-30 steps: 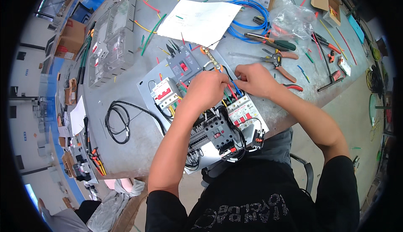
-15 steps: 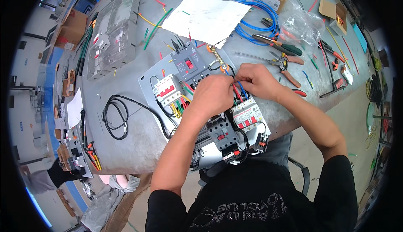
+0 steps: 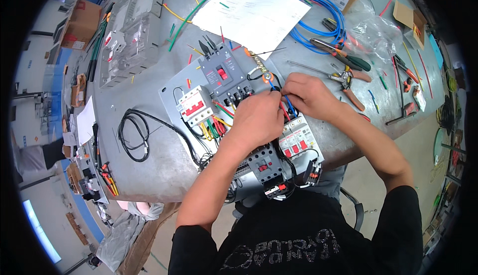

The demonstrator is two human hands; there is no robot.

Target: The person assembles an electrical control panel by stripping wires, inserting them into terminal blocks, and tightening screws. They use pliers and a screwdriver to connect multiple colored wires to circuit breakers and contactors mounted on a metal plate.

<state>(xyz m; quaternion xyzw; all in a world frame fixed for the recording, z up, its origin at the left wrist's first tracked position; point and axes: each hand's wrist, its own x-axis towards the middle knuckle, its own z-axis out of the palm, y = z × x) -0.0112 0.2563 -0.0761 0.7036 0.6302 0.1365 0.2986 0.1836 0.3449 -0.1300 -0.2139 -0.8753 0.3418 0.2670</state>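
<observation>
My left hand (image 3: 258,116) and my right hand (image 3: 309,94) meet over a metal mounting plate (image 3: 169,94), fingertips almost touching. The right fingers pinch a blue wire (image 3: 290,106). The left fingers are closed beside a red wire (image 3: 285,109); what lies between them is hidden. Both wires run down to a row of small breakers (image 3: 298,141) with red switches. Beyond the left hand sit a grey moulded-case breaker (image 3: 214,78) and a white breaker (image 3: 193,106) with red levers. A brass terminal bar (image 3: 260,66) lies past the fingertips. Below the left hand is a dark contactor (image 3: 263,161).
Right of the plate lie wire strippers (image 3: 347,79), a screwdriver (image 3: 311,68) and a blue wire coil (image 3: 303,38). White paper (image 3: 254,13) covers the far middle. A clear-covered enclosure (image 3: 132,41) and a black cable coil (image 3: 132,135) lie left. Cut wire pieces are scattered about.
The view has shifted slightly, so the far objects appear moved. Both hands stay together at the wires, their grip much the same.
</observation>
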